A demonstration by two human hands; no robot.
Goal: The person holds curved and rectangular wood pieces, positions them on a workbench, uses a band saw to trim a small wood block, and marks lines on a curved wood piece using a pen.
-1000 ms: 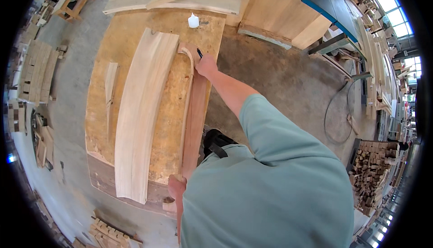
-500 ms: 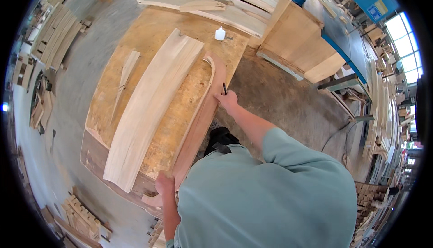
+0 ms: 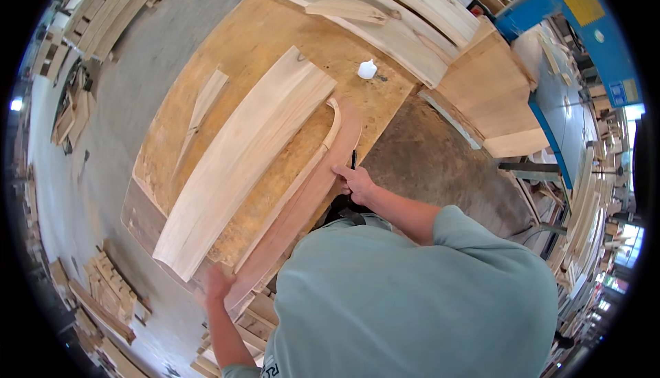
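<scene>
"What's the biggest worry on the counter (image 3: 261, 41)?"

"The wide pale board (image 3: 244, 165). It lies lengthwise beside my work, and my left forearm could bump its near end if I swing carelessly."

"And the piece in front of you?"

"The reddish board (image 3: 313, 189) lies along the counter's edge on my right, close to my body. If I lean into it, I could push it askew."

"Does anything rest on it?"

"The curved strip (image 3: 317, 155) runs along its left side. I see no clamp on either, so uneven pressure might make one slide against the other."

"How are your hands?"

"My left grip (image 3: 218, 284) is at the near ends of both, but it's blurred; I can't tell whether it's pinching or only resting. If it's loose, that end could drift. My right grip (image 3: 357, 184) is closed around a black pen, fingertips at the board's right edge."

"Anything smaller?"

"The white bottle (image 3: 367, 70) stands near the far end; a wide reach could tip it. The black pen (image 3: 354, 158) itself stands upright in my fingers, and could leave a stray mark if my wrist turns."
</scene>
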